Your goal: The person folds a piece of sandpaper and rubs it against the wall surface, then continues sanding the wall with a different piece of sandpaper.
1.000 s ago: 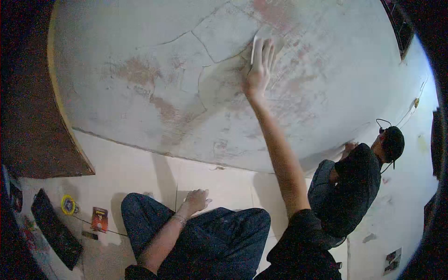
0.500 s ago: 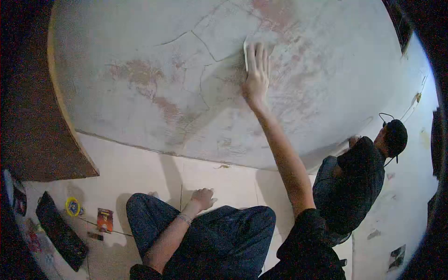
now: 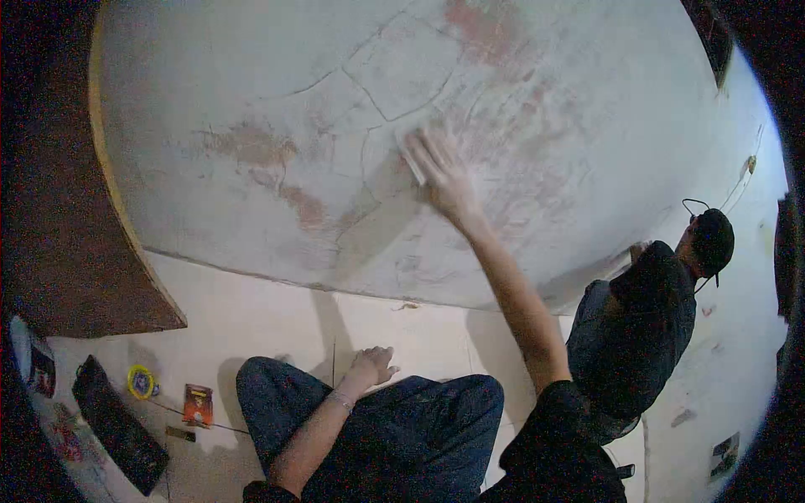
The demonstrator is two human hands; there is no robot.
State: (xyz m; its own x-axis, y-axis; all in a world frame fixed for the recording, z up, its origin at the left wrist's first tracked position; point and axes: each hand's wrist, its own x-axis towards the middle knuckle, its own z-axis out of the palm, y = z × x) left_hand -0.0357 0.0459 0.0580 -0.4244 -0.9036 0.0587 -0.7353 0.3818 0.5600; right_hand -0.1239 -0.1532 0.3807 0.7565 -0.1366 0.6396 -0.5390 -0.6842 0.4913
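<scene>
My right hand (image 3: 444,180) is stretched up against a grey-white wall (image 3: 277,50), its fingers pressing a pale piece of sandpaper (image 3: 412,168) flat to the surface. Motion blurs the fingers slightly, and they cover most of the sheet. Around it the wall shows cracks, scuffs and reddish worn patches (image 3: 302,208). Low between my bent knees, my left hand (image 3: 373,366) hangs with loosely spread fingers and holds nothing. A bracelet (image 3: 342,400) circles that wrist.
To the right a person in dark clothes (image 3: 641,327) sits close to the wall. On the tiled floor at left lie a black long object (image 3: 120,426), a yellow ring-shaped roll (image 3: 141,382) and an orange-red packet (image 3: 198,405). A brown panel (image 3: 75,210) borders the wall.
My right hand has slid down and slightly left along the wall with the sandpaper, and its fingers now tilt left. My left hand stays between the knees. The view has shifted slightly.
</scene>
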